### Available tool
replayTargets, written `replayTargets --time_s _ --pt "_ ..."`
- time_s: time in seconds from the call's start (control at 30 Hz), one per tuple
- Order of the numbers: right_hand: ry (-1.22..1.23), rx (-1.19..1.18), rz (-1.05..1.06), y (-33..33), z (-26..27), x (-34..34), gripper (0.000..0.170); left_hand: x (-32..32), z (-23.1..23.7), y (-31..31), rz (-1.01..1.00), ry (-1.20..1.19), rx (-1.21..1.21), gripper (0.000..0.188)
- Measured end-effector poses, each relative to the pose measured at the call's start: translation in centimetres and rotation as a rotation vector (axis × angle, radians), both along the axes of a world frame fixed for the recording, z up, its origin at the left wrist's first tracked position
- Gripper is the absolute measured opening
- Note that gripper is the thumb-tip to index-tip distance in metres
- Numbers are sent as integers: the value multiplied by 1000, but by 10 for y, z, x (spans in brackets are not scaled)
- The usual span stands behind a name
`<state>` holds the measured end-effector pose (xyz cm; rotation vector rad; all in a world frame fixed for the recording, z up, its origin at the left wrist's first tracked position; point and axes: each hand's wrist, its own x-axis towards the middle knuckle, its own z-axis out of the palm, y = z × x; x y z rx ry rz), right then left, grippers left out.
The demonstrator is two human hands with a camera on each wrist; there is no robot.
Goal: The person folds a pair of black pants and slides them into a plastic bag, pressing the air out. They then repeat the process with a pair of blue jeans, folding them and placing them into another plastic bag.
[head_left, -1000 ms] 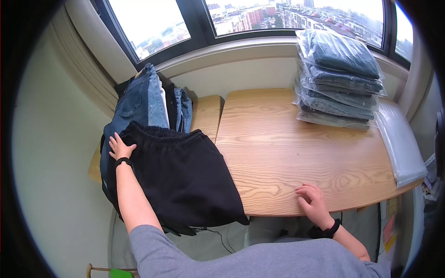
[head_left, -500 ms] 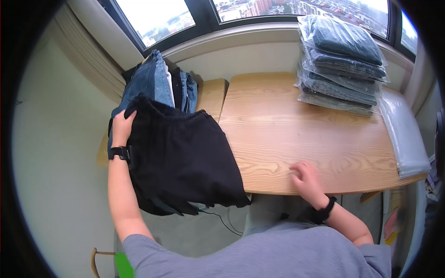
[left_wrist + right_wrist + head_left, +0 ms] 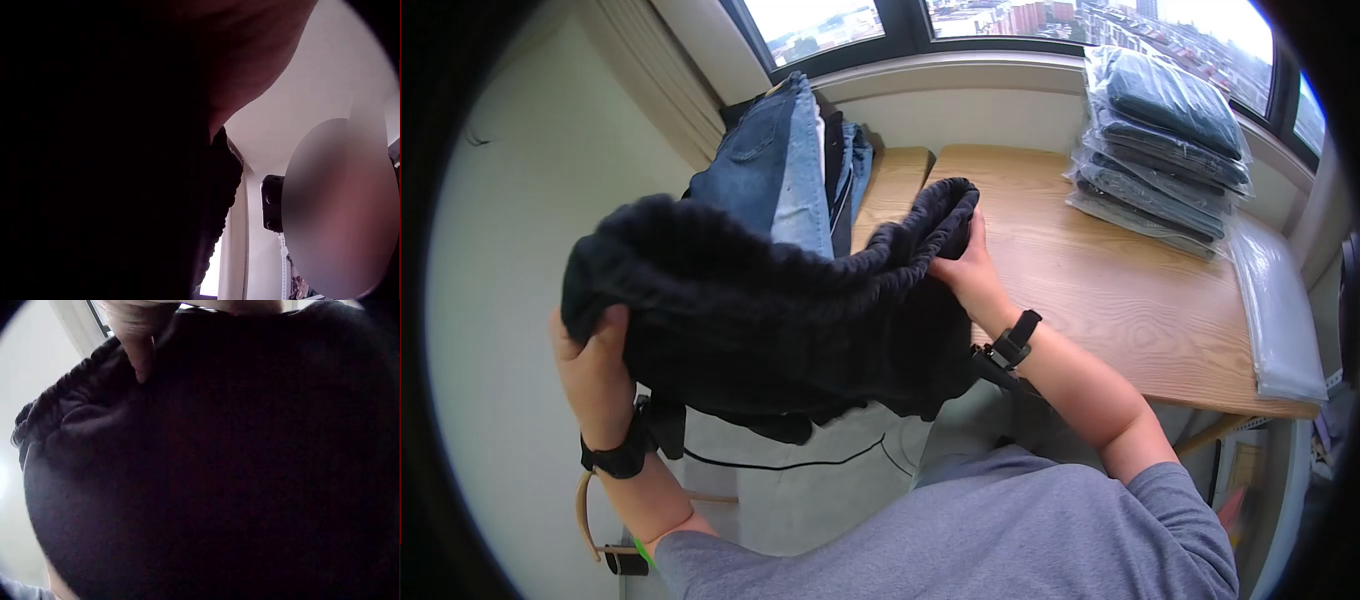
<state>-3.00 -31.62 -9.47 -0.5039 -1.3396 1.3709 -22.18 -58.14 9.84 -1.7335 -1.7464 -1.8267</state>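
A black garment with a gathered elastic waistband [image 3: 800, 330] is held up in front of the body, its waist edge sagging between both hands. My left hand [image 3: 593, 375] grips one end of the waistband, thumb on the near side. At the other end, my right hand [image 3: 978, 275] pinches the waistband, which is bunched there. Dark cloth [image 3: 206, 481] fills most of the right wrist view, with a digit [image 3: 139, 353] pressed against it. In the left wrist view, part of the hand [image 3: 256, 56] shows above the dark cloth.
Folded jeans [image 3: 760, 150] are piled at the back left, partly behind the black garment. A stack of bagged jeans [image 3: 1165, 150] stands at the back right of the wooden table [image 3: 1090, 310]. Flat clear plastic bags [image 3: 1275, 310] lie along its right edge. A cable [image 3: 780, 467] runs below.
The black garment has come up off the pile at the left, with its waistband spread. My right hand has moved from the table's front edge to the waistband; my left hand now holds the other end.
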Motion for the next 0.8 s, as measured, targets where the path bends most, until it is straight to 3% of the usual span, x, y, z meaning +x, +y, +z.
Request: replayTargets --time_s 0.03,0.1,0.13,0.17,0.23,0.27,0.37,0.57,0.63,0.73,0.8 --pt "-1 0 13 -6 7 2 106 0 -2 -12 4 -91 48 18" --pt "120 -48 402 -9 15 5 80 1 -5 -27 18 -182 93 19" --pt "103 -92 523 -10 18 4 50 1 -7 -32 35 -258 86 19" --pt "103 -95 531 -12 21 6 50 0 -9 -36 51 -334 82 19" --pt "37 -280 692 -16 34 12 33 -20 -14 -51 93 -349 -5 18" --pt "29 -310 642 -18 46 16 25 -35 -19 -59 126 -366 -94 18" --pt "15 -258 688 -11 62 23 26 -83 -47 -85 319 -327 -172 17" --pt "-75 -183 805 -25 71 3 28 -91 -92 -100 99 -521 -211 26" --pt "-85 -172 859 -26 71 -4 30 -94 -95 -110 -62 -683 -275 27" --pt "-242 -200 893 -22 69 -2 32 -82 -97 -124 -148 -595 -309 37" --pt "-527 -76 842 -20 69 5 36 -74 -95 -139 -223 -482 -380 38"
